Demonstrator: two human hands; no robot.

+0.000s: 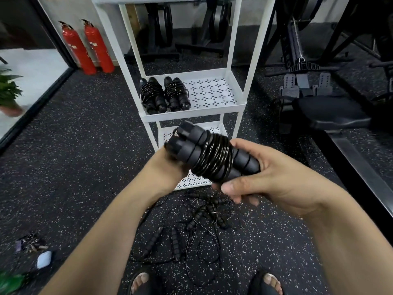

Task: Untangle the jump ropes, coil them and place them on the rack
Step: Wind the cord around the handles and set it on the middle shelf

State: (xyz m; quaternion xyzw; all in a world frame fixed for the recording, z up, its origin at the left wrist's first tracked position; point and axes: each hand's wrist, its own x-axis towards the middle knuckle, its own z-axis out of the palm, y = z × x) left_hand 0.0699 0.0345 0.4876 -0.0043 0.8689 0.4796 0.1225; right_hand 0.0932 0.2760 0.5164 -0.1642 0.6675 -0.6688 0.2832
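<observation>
A coiled black jump rope (210, 154), its cord wound round two ribbed handles, is held in front of the white rack (191, 113). My right hand (261, 177) grips the handles' near ends, thumb in front. My left hand (170, 167) is under the far ends of the bundle, its fingers hidden behind it. Two coiled ropes (163, 95) lie side by side at the left of the rack's middle shelf. A tangle of several loose ropes (195, 224) lies on the floor below my hands.
Two red fire extinguishers (89, 47) stand at the back left. Gym machines (308, 77) and a black padded bench (331, 116) crowd the right. Small items (40, 254) lie on the speckled floor at lower left. My sandalled feet (204, 282) are at the bottom edge.
</observation>
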